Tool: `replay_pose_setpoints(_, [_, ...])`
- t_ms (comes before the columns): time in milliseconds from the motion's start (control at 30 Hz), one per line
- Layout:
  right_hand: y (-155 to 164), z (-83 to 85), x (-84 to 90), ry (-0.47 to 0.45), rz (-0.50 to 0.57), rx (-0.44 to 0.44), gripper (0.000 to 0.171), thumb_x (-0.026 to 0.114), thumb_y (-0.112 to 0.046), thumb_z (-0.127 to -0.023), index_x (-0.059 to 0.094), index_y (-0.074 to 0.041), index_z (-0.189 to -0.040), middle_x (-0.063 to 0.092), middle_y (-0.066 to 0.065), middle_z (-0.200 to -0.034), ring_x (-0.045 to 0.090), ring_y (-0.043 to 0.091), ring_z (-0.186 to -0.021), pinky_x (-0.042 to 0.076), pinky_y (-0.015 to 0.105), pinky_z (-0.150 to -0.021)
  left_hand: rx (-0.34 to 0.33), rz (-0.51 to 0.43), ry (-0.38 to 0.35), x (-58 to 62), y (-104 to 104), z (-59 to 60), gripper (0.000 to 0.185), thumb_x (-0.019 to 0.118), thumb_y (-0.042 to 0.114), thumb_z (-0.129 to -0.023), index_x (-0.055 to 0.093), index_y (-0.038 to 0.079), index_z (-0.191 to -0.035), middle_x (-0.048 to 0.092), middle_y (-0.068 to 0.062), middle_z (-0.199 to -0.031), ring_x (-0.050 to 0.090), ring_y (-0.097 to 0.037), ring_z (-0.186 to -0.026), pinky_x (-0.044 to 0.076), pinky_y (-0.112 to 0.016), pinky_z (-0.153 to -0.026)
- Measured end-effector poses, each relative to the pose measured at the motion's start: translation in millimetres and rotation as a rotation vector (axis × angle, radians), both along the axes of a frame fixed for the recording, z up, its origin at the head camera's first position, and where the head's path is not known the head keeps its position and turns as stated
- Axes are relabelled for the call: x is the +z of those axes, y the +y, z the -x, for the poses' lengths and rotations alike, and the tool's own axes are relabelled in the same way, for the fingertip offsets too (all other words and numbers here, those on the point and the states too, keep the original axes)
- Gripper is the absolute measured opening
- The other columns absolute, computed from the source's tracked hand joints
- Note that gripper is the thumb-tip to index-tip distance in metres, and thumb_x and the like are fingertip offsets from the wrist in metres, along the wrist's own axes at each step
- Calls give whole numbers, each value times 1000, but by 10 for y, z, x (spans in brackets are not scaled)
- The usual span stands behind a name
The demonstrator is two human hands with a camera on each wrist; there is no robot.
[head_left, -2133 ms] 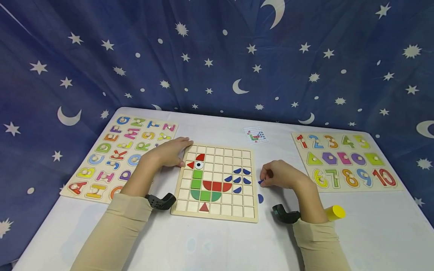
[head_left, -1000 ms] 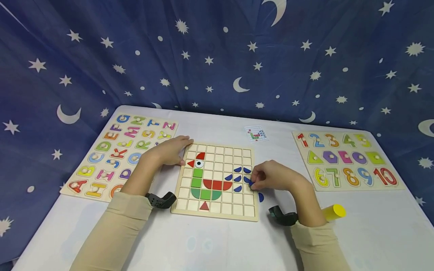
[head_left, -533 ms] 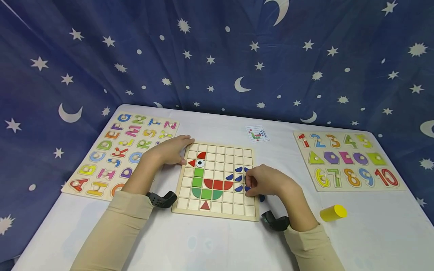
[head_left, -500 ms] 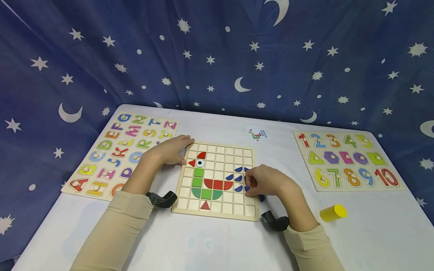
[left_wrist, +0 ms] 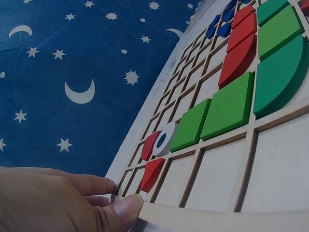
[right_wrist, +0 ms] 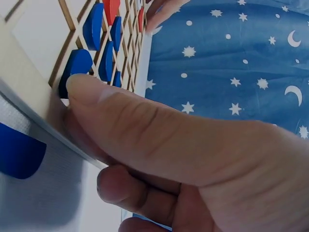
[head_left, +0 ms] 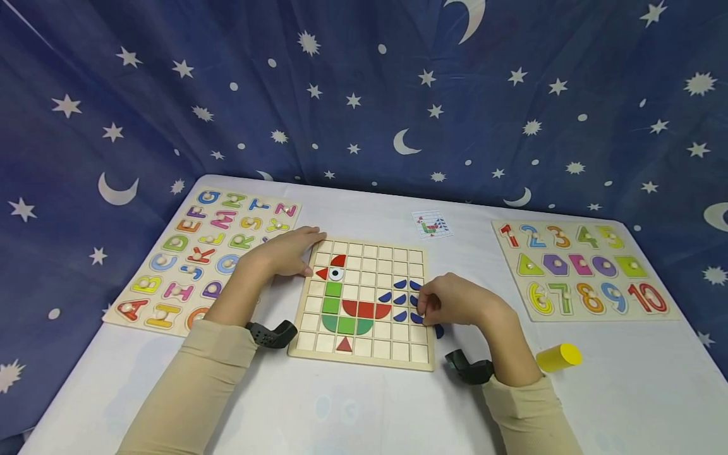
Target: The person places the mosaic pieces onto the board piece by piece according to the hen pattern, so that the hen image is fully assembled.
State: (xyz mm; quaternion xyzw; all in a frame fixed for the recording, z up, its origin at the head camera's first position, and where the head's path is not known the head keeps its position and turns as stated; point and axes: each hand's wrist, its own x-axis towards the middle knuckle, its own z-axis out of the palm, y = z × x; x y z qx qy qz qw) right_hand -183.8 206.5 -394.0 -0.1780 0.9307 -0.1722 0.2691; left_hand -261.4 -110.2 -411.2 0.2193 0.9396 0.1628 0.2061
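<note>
My left hand (head_left: 284, 254) holds the upper left corner of a wooden grid board (head_left: 364, 361), its thumb on the left rim. On the board, red, green and blue pieces form a bird with a round eye piece (head_left: 336, 274). At the right edge of the grid, my right hand (head_left: 457, 300) has its thumb against a blue half-circle piece (right_wrist: 75, 67) lying in a cell; the index fingertip is mostly hidden behind the thumb. Several other blue half-circles (head_left: 400, 300) lie just left and above. A loose blue half-circle (right_wrist: 21, 152) rests on the cloth beside the board.
A picture card (head_left: 431, 224) of the same bird lies behind the board. The alphabet puzzle (head_left: 188, 259) is on the left and the number puzzle (head_left: 580, 272) on the right. A yellow cylinder (head_left: 559, 358) lies near the right forearm. A starry curtain (head_left: 364, 95) hangs behind.
My right hand carried a blue half-circle from the cloth leftward into a right-edge cell, then shifted slightly right, leaving more of the piece showing. The left hand stayed at the board's corner.
</note>
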Motion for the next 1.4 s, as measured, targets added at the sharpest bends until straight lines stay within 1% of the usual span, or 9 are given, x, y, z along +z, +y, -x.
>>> replay_pose_setpoints(300, [62,19,37,-10,15,-9,13,77,-16,-78,64,-18,-75,57,-5,-68,52,11,-65,42,25,-59,9,-1,0,-6,6,8,78,73,16,-82,32,9,-148,23,-15,-157,22,-35,-144,23,-51,-117])
replay_pose_setpoints(367, [119,20,57,-26,-15,-35,15,78,-18,-78,62,-18,-76,56,-4,-68,51,12,-66,40,26,-59,13,-1,-4,-3,8,7,78,73,16,-82,32,9,-148,23,-15,-157,22,-34,-145,23,-51,-117])
replay_pose_setpoints(500, [190,8,69,-87,-142,-100,25,82,-23,-72,58,-16,-78,54,-1,-71,50,15,-71,36,28,-60,14,3,-7,-5,8,5,78,73,16,-82,32,9,-149,22,-15,-157,21,-34,-145,23,-50,-118])
replay_pose_setpoints(567, [191,2,54,-106,-191,-108,29,83,-25,-70,57,-15,-78,54,0,-72,50,16,-72,36,29,-61,13,5,-6,-6,8,2,79,73,16,-82,32,9,-149,22,-14,-157,21,-34,-145,22,-50,-118])
replay_pose_setpoints(667, [177,4,24,-111,-220,-113,30,84,-26,-69,58,-15,-78,55,0,-72,51,16,-72,37,28,-61,11,6,-3,-11,9,0,79,73,17,-82,32,9,-149,22,-15,-157,21,-34,-145,22,-50,-118])
replay_pose_setpoints(833, [176,5,5,-113,-220,-130,28,84,-23,-69,59,-15,-78,57,1,-73,52,16,-73,38,28,-62,13,5,-3,-14,13,4,79,73,17,-82,32,10,-149,22,-14,-157,21,-34,-145,23,-51,-117])
replay_pose_setpoints(1033, [171,-6,27,-118,-206,-132,20,79,-15,-73,60,-15,-78,58,1,-73,52,17,-73,39,28,-63,16,1,-5,-10,13,3,79,73,16,-82,32,10,-149,22,-14,-157,21,-34,-145,22,-51,-118])
replay_pose_setpoints(1167, [138,-24,48,-103,-227,-128,17,76,-11,-74,60,-15,-76,58,1,-73,52,17,-72,40,28,-62,12,5,-1,-9,9,-3,78,73,17,-82,32,10,-149,22,-14,-157,21,-34,-145,22,-51,-118])
replay_pose_setpoints(1400, [63,-53,55,-71,-282,-139,18,77,-13,-72,60,-15,-77,58,1,-73,52,17,-70,40,29,-61,16,4,-4,-13,7,-2,79,73,17,-82,32,10,-149,22,-14,-158,20,-34,-145,22,-51,-118])
